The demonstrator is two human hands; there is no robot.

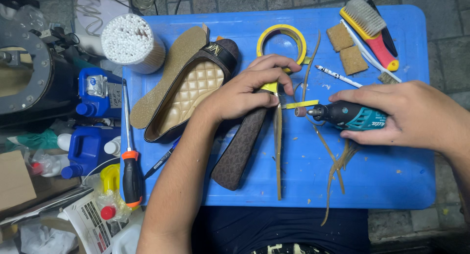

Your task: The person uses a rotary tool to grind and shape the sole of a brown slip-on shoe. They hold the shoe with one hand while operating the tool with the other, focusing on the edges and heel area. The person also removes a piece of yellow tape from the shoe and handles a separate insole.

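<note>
My left hand (254,87) presses down on a dark brown flat shoe (240,146) lying on its side on the blue table (391,180), fingers pinching yellow tape at the sole's edge. My right hand (411,114) grips a teal and black rotary tool (350,116); its small sanding drum (299,111) sits just right of the shoe's edge, close to my left fingertips. A thin tan strip (278,151) hangs along the sole.
A second brown flat with a quilted gold insole (193,95), a loose insole (166,77), a yellow tape roll (283,42), a pencil (338,75), a brush (369,26), sanding blocks (346,48), an orange screwdriver (131,161), cotton swabs (129,42), blue bottles (93,136) at left.
</note>
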